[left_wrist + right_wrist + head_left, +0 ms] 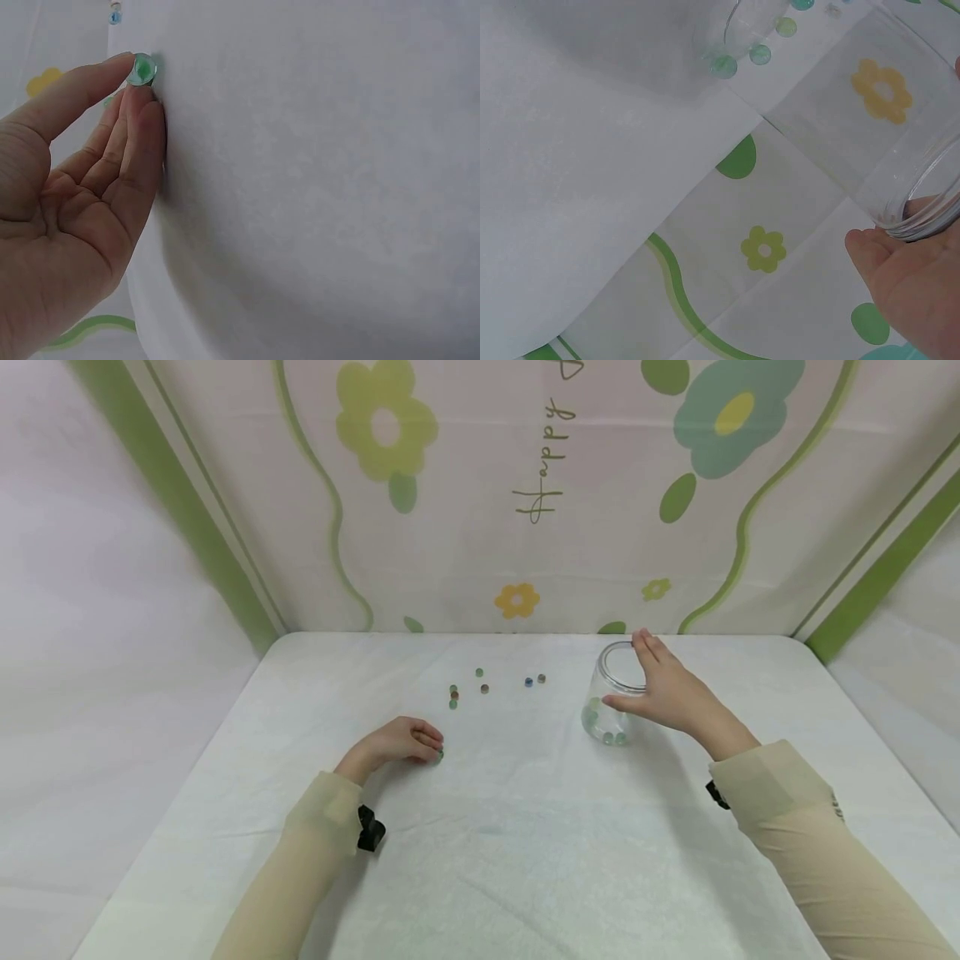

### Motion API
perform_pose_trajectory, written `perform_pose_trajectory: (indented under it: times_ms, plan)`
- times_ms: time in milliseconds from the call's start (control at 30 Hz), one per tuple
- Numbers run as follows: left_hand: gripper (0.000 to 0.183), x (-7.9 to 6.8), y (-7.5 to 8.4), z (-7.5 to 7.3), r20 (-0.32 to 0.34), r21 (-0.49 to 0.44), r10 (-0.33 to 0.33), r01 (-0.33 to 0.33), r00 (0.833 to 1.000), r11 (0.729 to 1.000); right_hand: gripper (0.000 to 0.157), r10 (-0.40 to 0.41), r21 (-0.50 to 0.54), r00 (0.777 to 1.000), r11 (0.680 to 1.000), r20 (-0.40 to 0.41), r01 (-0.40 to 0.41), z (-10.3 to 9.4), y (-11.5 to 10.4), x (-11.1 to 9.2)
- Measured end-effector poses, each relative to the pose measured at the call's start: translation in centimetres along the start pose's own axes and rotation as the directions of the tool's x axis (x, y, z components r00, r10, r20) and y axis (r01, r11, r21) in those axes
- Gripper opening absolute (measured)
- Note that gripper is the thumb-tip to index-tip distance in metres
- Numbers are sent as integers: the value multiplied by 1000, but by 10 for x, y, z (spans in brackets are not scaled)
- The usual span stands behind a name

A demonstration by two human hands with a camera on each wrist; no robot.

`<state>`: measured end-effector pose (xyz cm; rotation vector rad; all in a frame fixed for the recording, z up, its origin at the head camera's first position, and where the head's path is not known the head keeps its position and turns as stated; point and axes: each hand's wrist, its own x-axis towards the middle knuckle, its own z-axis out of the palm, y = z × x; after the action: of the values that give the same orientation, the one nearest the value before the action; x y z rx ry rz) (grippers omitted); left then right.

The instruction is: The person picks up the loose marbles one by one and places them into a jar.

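On the left of the table, my left hand pinches a green marble between thumb and fingertips, low against the white cloth. To the right, my right hand grips the rim of a clear, open-topped jar, thumb on the near side and fingers at the far side. The jar stands slightly tilted or upright; I cannot tell which. Several green marbles lie at its bottom. Part of the rim is hidden behind my right hand.
Between the hands, farther back, lie loose marbles: green ones, reddish-brown ones, a blue one and a dark one. White cloth covers the table. A flower-printed curtain hangs behind its back edge.
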<state>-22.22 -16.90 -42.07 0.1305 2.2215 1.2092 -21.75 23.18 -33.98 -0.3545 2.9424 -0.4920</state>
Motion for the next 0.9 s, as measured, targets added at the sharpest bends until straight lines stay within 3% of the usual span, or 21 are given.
perform_pose_trajectory:
  times_ms: [533, 733, 900]
  plan:
    - [38, -6, 4, -3, -29, -41, -28, 27, 999, 999, 112, -3, 10, 1000, 1000, -2, 3, -2, -2, -1]
    - [41, -2, 13, -2, -41, -148, -27, 21, 999, 989, 112, 0, 7, 1000, 1000, 0, 0, -2, -1, -1]
    - [41, 3, 27, 2, -54, -272, -6, -9, 999, 962, 112, 1, 9, 1000, 1000, 3, -1, -2, -2, -1]
